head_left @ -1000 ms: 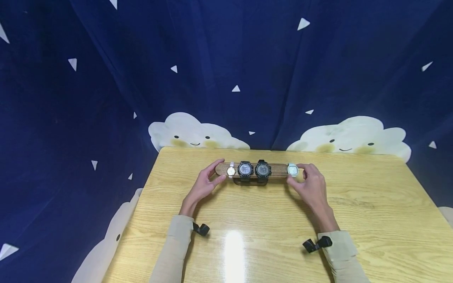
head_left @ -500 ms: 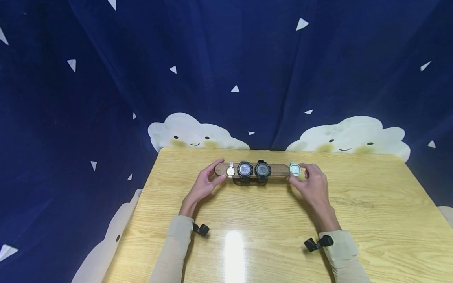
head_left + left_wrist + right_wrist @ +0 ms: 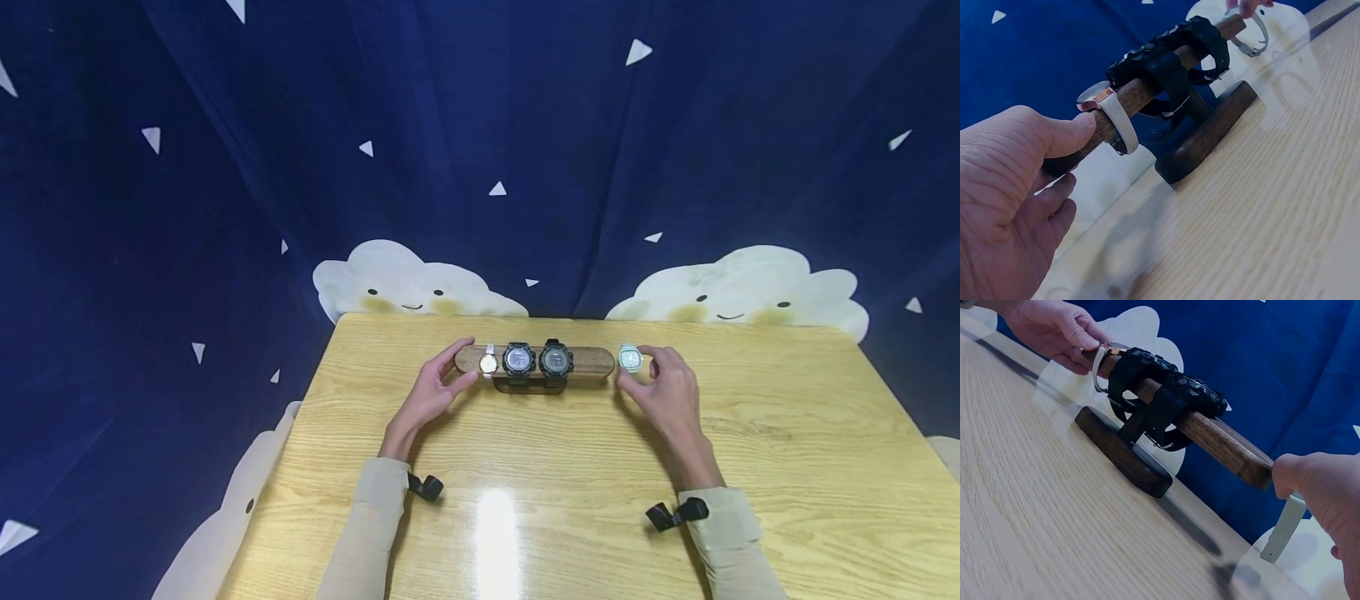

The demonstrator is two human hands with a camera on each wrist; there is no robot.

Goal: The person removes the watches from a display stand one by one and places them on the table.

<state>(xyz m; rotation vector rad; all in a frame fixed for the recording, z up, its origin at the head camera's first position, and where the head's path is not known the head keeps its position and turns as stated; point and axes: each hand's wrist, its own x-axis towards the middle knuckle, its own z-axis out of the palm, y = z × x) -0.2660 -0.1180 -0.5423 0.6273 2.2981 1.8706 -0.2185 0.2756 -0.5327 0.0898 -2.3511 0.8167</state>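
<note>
A dark wooden watch stand (image 3: 592, 362) has a round-ended bar raised over a base (image 3: 1124, 453). My left hand (image 3: 431, 390) grips the bar's left end, thumb on the near side and fingers beyond it. Close to that thumb, a small white-strapped watch (image 3: 1116, 115) with a rose-gold case hangs round the bar. Two chunky black watches, a left one (image 3: 518, 358) and a right one (image 3: 556, 360), loop round its middle. My right hand (image 3: 670, 396) pinches a pale mint watch (image 3: 630, 358) between thumb and fingers, just off the bar's right end. Its strap (image 3: 1285, 528) hangs below the thumb.
The stand rests near the back edge of a light wooden table (image 3: 570, 467). Behind it hangs a dark blue curtain (image 3: 450, 125) with white triangles and smiling clouds (image 3: 750, 287). A black wrist camera (image 3: 427, 487) sits on the left sleeve, another (image 3: 663, 517) on the right.
The mint watch has slid off the bar's right end, moving right with my right hand until a gap shows. My left hand and the other watches stay in place.
</note>
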